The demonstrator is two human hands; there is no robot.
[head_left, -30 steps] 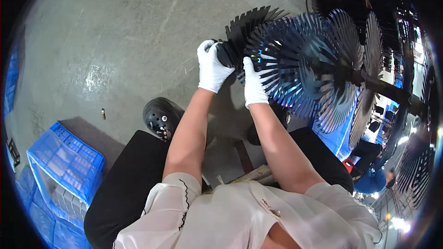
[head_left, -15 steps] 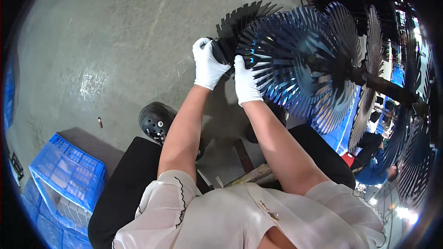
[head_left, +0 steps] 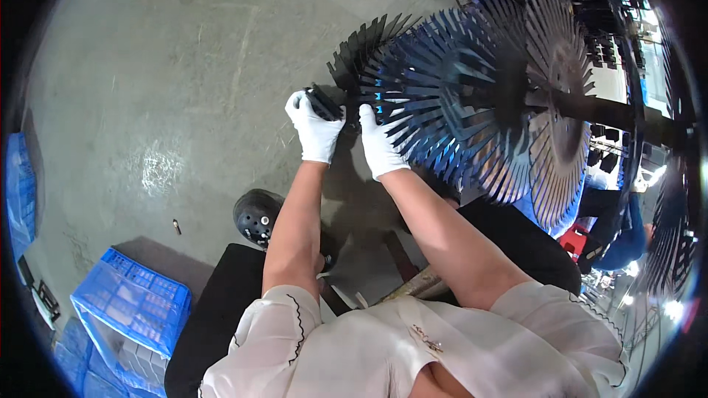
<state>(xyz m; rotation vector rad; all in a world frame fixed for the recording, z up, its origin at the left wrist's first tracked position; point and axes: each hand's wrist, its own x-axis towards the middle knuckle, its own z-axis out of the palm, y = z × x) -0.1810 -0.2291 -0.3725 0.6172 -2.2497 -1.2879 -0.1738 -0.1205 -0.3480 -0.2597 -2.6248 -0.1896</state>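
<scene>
In the head view, the left hand (head_left: 317, 133), in a white glove, has its grip closed on a small stack of black flat pieces (head_left: 323, 102), its fingers at the left end and its thumb toward the right. The stack sits tilted at the left rim of a large dark slatted disc (head_left: 450, 96), beside the black slats that fan out there.

The right hand (head_left: 382, 149), also gloved in white, is at the disc's lower left rim, thumb raised, just beside the stack. Slats cover its other fingers, so whether its grip holds one cannot be told.

Behind the disc, toward the right, a brownish-grey slatted disc (head_left: 566, 158) stands on a thick dark shaft (head_left: 608, 113).

Below, on the grey concrete floor (head_left: 221, 96), a dark perforated clog (head_left: 254, 214) shows beside the left forearm. A small brown object (head_left: 177, 227) lies toward the floor's left edge, near a blue plastic crate (head_left: 136, 291) with grey blocks (head_left: 141, 359) inside.
</scene>
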